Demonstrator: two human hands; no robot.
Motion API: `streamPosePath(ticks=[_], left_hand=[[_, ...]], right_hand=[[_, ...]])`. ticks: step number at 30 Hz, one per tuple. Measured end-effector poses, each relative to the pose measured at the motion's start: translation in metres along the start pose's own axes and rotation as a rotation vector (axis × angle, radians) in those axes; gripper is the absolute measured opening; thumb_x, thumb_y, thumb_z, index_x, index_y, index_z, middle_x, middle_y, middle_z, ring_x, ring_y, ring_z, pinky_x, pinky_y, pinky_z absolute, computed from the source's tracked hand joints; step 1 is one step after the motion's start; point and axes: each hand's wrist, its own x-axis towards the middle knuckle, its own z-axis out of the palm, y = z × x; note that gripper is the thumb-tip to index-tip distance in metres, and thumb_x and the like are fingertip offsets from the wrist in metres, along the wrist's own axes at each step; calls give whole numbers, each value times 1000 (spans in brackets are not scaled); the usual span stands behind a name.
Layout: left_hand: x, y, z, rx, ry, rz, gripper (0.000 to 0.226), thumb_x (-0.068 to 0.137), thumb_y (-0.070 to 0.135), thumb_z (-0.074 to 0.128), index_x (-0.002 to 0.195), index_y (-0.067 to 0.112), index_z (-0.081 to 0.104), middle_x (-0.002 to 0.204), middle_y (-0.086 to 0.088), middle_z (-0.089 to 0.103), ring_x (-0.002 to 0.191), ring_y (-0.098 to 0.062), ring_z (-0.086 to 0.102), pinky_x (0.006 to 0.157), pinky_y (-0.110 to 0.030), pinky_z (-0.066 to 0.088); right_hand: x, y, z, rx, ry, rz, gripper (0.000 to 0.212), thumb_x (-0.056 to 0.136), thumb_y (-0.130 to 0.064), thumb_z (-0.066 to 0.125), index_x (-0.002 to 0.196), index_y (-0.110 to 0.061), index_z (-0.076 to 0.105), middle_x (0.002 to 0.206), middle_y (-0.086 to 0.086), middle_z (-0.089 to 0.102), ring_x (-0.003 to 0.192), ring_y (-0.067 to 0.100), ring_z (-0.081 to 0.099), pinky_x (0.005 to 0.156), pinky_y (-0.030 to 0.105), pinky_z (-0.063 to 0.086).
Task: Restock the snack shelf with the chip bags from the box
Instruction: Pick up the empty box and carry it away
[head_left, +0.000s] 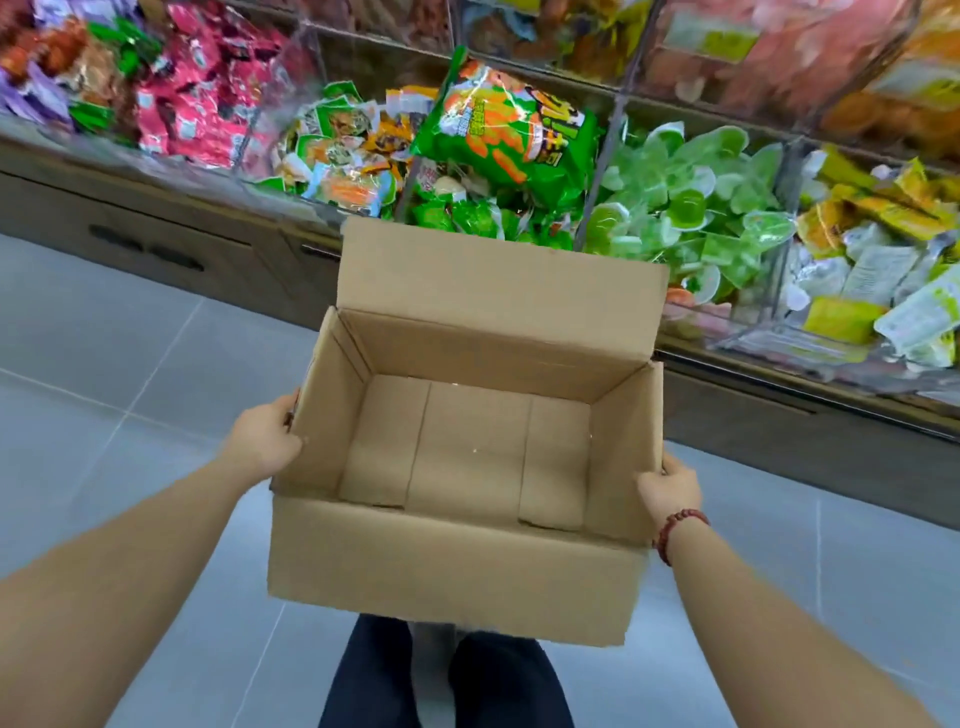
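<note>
- Two hands carry the box (452, 566) above the floor (104, 364): the left hand (265, 441) grips its left wall, the right hand (667, 491) its right wall.
- Nothing shows inside it (bare cardboard bottom, rear flap up), so the restock seems nearly finished.
- One green chip bag (511, 130) lies tilted atop the heaped snack shelf (805, 400), over a bin divider; perched so loosely, it may slide off.

Box (457, 566) before the shelf (779, 353); chip bag (511, 132) lies behind it.
</note>
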Motion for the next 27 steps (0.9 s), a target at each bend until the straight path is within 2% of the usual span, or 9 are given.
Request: streamPosePath(ticks=[3, 5, 8, 10, 13, 15, 18, 23, 27], left_hand=[[31, -10, 31, -22, 28, -12, 58, 87, 0, 53, 142, 15, 44, 96, -15, 67, 85, -31, 54, 66, -31, 37], [52, -19, 57, -48, 57, -15, 54, 86, -4, 52, 136, 12, 49, 87, -12, 62, 79, -28, 50, 58, -31, 32], [80, -36, 97, -55, 42, -22, 49, 85, -5, 51, 131, 13, 54, 91, -12, 67, 81, -29, 53, 61, -30, 35], [99, -45, 119, -76, 31, -26, 45, 85, -6, 50, 125, 14, 57, 91, -9, 67, 82, -28, 55, 65, -29, 36], [128, -55, 152, -103, 34, -36, 45, 83, -8, 50, 115, 21, 62, 86, -9, 66, 82, -30, 55, 64, -29, 38], [149, -62, 174, -152, 41, -52, 48, 82, -9, 52, 110, 28, 63, 89, -12, 68, 88, -34, 58, 71, -30, 41], [179, -68, 198, -177, 52, -89, 48, 83, -7, 54, 118, 25, 62, 89, -7, 66, 91, -34, 60, 77, -32, 43], [224, -74, 230, -165, 79, -102, 49, 83, -5, 55, 124, 22, 59, 95, -8, 67, 97, -33, 62, 82, -30, 43], [245, -66, 252, -141, 136, -99, 53, 82, -5, 50, 126, 22, 59, 91, -5, 64, 86, -28, 57, 75, -23, 37]], right_hand=[[27, 17, 24, 9, 13, 9, 51, 86, 5, 43, 131, -16, 56, 98, 4, 61, 91, 27, 55, 79, 31, 45], [47, 33, 44, -4, 39, 40, 51, 85, 6, 45, 131, -12, 57, 101, 6, 62, 98, 30, 57, 83, 30, 44], [74, 59, 72, 5, 74, 95, 52, 84, 6, 46, 132, -11, 56, 112, 12, 66, 111, 34, 58, 96, 39, 48], [89, 74, 87, 16, 85, 116, 52, 84, 8, 44, 130, -12, 57, 104, 9, 64, 107, 31, 58, 97, 41, 48], [114, 97, 113, 13, 102, 129, 48, 84, 9, 43, 124, -11, 61, 97, 5, 61, 100, 31, 58, 85, 33, 45], [133, 115, 134, 21, 103, 127, 46, 84, 9, 44, 120, -12, 62, 94, 6, 62, 95, 29, 59, 81, 30, 42], [158, 132, 158, 30, 101, 144, 44, 84, 7, 48, 122, -12, 61, 94, 5, 62, 92, 24, 57, 82, 29, 43], [204, 142, 183, 33, 93, 146, 43, 81, 6, 47, 116, -13, 64, 94, 6, 64, 94, 29, 61, 89, 39, 51], [234, 148, 196, 11, 113, 164, 46, 79, 6, 40, 112, -14, 65, 93, 7, 64, 94, 30, 60, 90, 40, 51]])
